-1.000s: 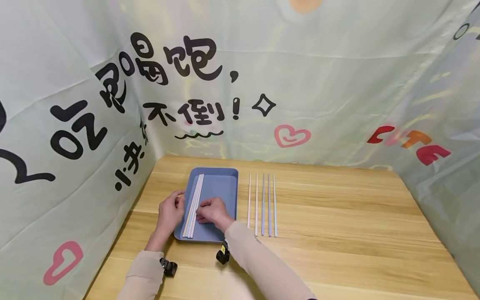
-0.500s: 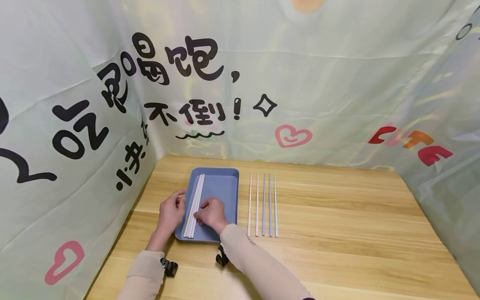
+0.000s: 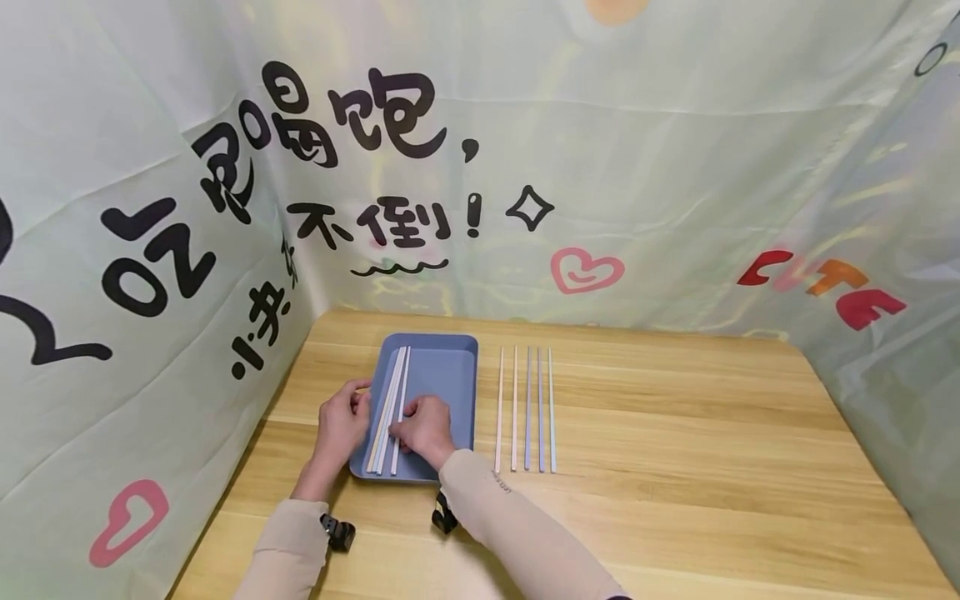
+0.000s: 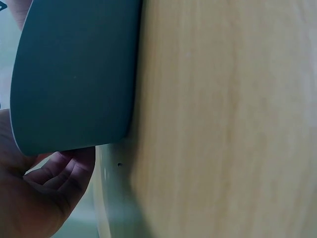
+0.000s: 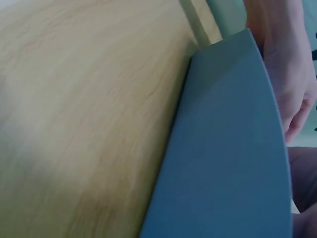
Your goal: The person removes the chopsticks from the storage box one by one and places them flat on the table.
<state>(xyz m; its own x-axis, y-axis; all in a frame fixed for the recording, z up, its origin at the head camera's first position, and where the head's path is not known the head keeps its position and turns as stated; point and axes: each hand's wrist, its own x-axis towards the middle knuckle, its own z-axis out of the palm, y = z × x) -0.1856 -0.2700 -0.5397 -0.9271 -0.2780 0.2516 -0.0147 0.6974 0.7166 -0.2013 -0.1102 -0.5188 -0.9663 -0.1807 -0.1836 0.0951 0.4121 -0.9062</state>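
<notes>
A blue rectangular tray point(image 3: 442, 367) sits at the table's left side. My left hand point(image 3: 341, 423) holds its left rim with bent fingers; in the left wrist view, that hand point(image 4: 44, 188) is partly hidden behind the tray wall point(image 4: 79, 79). Over the tray, my right hand point(image 3: 427, 427) pinches one pale chopstick point(image 3: 406, 375) near its middle. This chopstick stands slightly apart from a bunch of pale chopsticks point(image 3: 384, 421) lying lengthwise along the tray's left side. In the right wrist view, the tray's outer wall point(image 5: 223, 139) covers most of the work.
Right of the tray, several chopsticks point(image 3: 528, 408) in pink, purple and light blue lie side by side, spaced apart, on the wooden table point(image 3: 675, 433). Printed cloth point(image 3: 675, 183) walls in the table at the back and both sides.
My right hand has shifted slightly left to the bunch and now pinches one chopstick, whose near end has moved right, away from the others. The left hand has stayed at the rim.
</notes>
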